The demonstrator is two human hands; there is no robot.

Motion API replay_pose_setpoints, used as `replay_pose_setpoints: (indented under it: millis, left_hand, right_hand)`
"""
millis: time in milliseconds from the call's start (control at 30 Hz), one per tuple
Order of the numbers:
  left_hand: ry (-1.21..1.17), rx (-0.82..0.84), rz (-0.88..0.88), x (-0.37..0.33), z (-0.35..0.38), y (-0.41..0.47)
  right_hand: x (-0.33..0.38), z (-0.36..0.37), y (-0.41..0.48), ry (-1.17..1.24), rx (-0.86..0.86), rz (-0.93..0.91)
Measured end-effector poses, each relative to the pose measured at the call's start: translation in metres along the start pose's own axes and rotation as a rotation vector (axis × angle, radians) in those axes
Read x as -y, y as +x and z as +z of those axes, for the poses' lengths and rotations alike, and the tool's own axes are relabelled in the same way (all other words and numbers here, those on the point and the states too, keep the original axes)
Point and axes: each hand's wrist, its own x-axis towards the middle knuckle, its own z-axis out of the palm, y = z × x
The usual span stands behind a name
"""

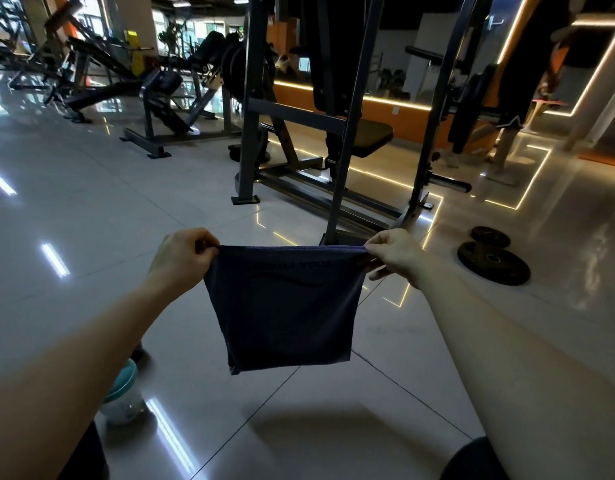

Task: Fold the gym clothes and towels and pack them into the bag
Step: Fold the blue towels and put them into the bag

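Observation:
A dark blue towel (285, 310), folded over on itself, hangs in the air in front of me above the tiled floor. My left hand (183, 256) pinches its upper left corner. My right hand (396, 254) pinches the upper right corner, so the top edge is stretched taut between them. Faint lettering and a wavy line show near the towel's top. No bag is in view.
A clear bottle with a teal lid (124, 393) stands on the floor under my left forearm. A steel rack with a bench (337, 133) rises just ahead. Two weight plates (493, 261) lie at the right. A person (513, 98) stands at the far right.

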Motion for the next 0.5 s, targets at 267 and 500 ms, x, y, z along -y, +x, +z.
replay_pose_setpoints:
  millis: [267, 500]
  left_hand:
    - [-0.005, 0.004, 0.001, -0.001, -0.002, -0.001]
    - [0.149, 0.076, -0.046, 0.012, 0.002, 0.001]
  right_hand:
    - [0.0, 0.002, 0.001, -0.01, -0.013, -0.02]
    - [0.002, 0.001, 0.001, -0.095, -0.017, -0.061]
